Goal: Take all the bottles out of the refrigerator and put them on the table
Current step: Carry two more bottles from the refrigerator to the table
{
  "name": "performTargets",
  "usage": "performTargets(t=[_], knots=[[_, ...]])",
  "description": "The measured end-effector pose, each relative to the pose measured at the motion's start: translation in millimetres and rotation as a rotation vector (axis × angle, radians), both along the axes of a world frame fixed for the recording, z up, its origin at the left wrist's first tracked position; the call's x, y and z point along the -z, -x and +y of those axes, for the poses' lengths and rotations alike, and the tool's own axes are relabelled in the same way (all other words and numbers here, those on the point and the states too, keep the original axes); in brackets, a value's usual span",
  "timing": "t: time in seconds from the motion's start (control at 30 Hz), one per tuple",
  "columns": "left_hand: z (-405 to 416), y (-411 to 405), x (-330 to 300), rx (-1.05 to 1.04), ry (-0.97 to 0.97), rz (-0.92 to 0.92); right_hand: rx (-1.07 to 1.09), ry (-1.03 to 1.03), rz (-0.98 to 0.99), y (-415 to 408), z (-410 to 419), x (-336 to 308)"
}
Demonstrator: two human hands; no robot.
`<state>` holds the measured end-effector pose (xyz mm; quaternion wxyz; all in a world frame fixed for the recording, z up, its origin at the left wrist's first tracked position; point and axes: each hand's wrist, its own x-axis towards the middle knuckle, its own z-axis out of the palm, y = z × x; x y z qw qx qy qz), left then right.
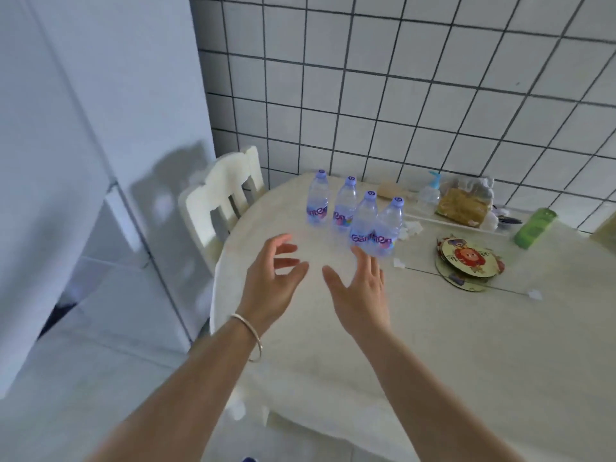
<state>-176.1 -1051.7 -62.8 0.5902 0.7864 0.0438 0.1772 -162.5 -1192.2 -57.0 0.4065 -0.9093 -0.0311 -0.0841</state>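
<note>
Several clear water bottles with purple caps and pink labels stand upright in a cluster on the cream table (433, 345); the leftmost bottle (317, 198) is farthest back and the nearest bottle (386, 228) stands front right. My left hand (273, 278) hovers over the table's left part with fingers spread, holding nothing. My right hand (361, 288) is beside it, palm turned inward, fingers straight, its fingertips just short of the nearest bottle. The white refrigerator (110, 161) fills the left side, with its door (30, 195) swung open toward me.
A cream chair (220, 198) stands between refrigerator and table. On the table's far side lie a bag of bread (463, 205), a clear pump bottle (430, 191), a green cup (533, 228) and round printed coasters (466, 258). A tiled wall (400, 78) closes the back.
</note>
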Motion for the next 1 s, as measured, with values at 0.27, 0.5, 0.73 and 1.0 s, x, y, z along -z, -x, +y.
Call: performTargets(t=[0.27, 0.5, 0.73, 1.0], knots=[[68.0, 111.9, -21.8, -0.101, 0.008, -0.07, -0.137, 0.045, -0.068, 97.2, 80.0, -22.1], [129.5, 205.2, -9.6, -0.039, -0.007, -0.02, -0.162, 0.053, -0.186, 200.3, 154.6, -15.5], [237.2, 296.8, -3.8, -0.074, -0.029, -0.047, -0.237, -0.004, -0.174, 299.6, 259.9, -11.0], [349.3, 337.7, -14.1, -0.225, -0.03, -0.143, -0.375, -0.111, -0.092, 325.1, 375.2, -19.2]])
